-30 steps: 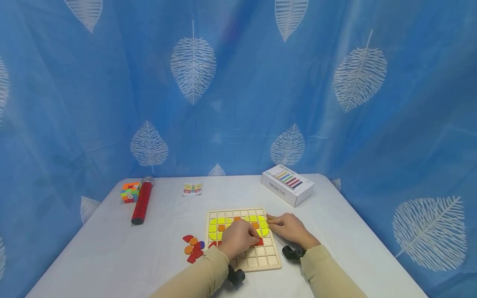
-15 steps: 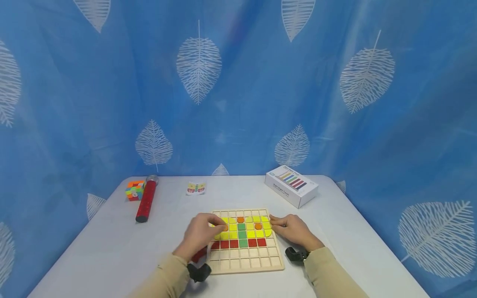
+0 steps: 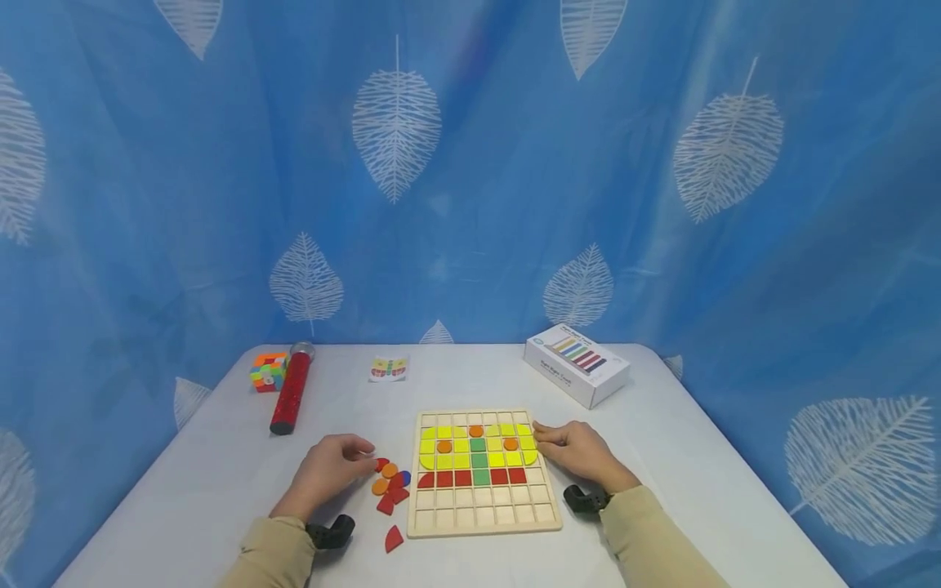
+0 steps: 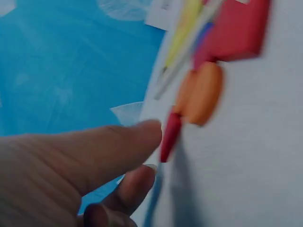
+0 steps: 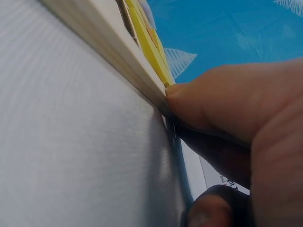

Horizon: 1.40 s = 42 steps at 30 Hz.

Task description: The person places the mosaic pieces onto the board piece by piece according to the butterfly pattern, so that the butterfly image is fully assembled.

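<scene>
A wooden grid board (image 3: 485,518) lies on the table, holding yellow, orange, green and red shape pieces. My left hand (image 3: 328,471) is left of the board beside a small heap of loose pieces. Its thumb and fingertips are close to a red quarter-circle piece (image 4: 171,136); whether they touch it I cannot tell. Nearby lie orange discs (image 3: 390,470), a partly covered blue piece (image 3: 406,478) and other red pieces (image 3: 385,505). At the board's right edge, my right hand (image 3: 577,449) touches the frame, its thumb (image 5: 189,99) pressed against the side.
At the back left, a red tube (image 3: 291,394) lies beside a colourful puzzle cube (image 3: 269,372). A small picture card (image 3: 388,369) is behind the board. A white box (image 3: 577,365) sits back right. One red piece (image 3: 394,538) lies apart near the front.
My left hand has moved from over the red row on the board leftward to the loose pieces, uncovering the board. My right hand stays at the board's right edge.
</scene>
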### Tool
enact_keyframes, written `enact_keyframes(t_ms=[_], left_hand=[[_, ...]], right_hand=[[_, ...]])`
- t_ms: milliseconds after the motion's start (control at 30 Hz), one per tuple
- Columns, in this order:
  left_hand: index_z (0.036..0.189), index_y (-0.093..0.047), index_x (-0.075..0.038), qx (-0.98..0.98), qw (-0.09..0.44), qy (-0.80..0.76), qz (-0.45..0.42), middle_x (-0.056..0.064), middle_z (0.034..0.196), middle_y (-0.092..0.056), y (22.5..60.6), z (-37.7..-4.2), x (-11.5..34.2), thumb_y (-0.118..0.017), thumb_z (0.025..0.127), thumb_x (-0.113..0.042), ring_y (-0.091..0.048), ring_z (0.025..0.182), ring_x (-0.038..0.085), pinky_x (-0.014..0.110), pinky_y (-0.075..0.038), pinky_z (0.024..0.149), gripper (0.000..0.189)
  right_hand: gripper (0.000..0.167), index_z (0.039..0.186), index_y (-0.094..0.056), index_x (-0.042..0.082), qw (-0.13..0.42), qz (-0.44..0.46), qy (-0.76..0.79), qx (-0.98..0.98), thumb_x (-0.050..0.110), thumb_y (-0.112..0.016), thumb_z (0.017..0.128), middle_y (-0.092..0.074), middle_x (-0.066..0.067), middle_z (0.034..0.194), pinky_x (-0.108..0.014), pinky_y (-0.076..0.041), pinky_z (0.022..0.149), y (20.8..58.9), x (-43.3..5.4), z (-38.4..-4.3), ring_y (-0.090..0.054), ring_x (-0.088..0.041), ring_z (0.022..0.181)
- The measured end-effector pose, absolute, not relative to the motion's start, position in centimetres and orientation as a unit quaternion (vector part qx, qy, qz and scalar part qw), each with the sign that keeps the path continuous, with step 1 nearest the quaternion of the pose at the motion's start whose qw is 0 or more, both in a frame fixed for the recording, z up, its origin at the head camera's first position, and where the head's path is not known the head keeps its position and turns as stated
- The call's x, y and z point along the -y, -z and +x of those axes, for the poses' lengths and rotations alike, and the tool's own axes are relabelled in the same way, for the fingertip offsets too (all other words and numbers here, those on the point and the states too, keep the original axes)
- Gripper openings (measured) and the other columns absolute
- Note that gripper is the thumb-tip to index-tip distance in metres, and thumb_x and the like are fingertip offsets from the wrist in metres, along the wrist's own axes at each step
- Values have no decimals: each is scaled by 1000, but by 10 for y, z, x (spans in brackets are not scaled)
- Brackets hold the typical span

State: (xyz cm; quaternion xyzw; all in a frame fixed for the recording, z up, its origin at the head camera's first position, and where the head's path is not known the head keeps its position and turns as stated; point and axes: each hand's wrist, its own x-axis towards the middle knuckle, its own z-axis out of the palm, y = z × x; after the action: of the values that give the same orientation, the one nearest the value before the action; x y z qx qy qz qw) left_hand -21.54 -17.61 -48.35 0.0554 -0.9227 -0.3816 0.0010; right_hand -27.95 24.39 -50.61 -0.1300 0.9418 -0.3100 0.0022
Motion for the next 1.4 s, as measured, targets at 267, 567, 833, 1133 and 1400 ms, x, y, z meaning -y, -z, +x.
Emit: enact_keyframes(t_ms=[267, 567, 833, 1133, 1400], left_hand=[[105, -76, -11, 933, -13, 357, 45, 0, 96, -71, 486, -216, 168, -86, 83, -20, -61, 88, 18, 44, -58, 86, 26], [110, -74, -12, 943, -7, 327, 58, 5, 103, -68, 485, -218, 172, -89, 80, -25, -60, 93, 22, 45, -57, 85, 36], [112, -74, -14, 945, 2, 324, 44, 2, 102, -69, 490, -220, 175, -88, 81, -22, -60, 95, 20, 48, -56, 88, 35], [110, -72, -11, 947, 14, 316, 57, 3, 99, -69, 493, -221, 168, -90, 79, -28, -61, 90, 20, 45, -58, 85, 40], [112, -73, -11, 941, 33, 334, 50, 3, 104, -71, 489, -216, 165, -88, 82, -20, -63, 98, 22, 48, -57, 89, 35]], right_hand=[[26, 118, -78, 20, 3, -127, 316, -940, 31, -73, 95, -66, 11, 137, -53, -46, 109, 504, -243, -279, -59, -26, 134], [26, 119, -78, 20, 5, -124, 313, -942, 30, -73, 95, -66, 11, 138, -54, -45, 110, 503, -243, -279, -58, -27, 135], [27, 118, -78, 19, 4, -122, 315, -941, 31, -73, 95, -66, 10, 138, -55, -45, 110, 505, -243, -279, -58, -27, 135], [27, 119, -78, 19, 8, -121, 316, -941, 31, -72, 95, -66, 10, 138, -54, -45, 110, 506, -242, -279, -57, -27, 136], [26, 118, -78, 20, 9, -111, 321, -941, 31, -73, 95, -66, 11, 138, -55, -44, 110, 505, -240, -279, -57, -27, 136]])
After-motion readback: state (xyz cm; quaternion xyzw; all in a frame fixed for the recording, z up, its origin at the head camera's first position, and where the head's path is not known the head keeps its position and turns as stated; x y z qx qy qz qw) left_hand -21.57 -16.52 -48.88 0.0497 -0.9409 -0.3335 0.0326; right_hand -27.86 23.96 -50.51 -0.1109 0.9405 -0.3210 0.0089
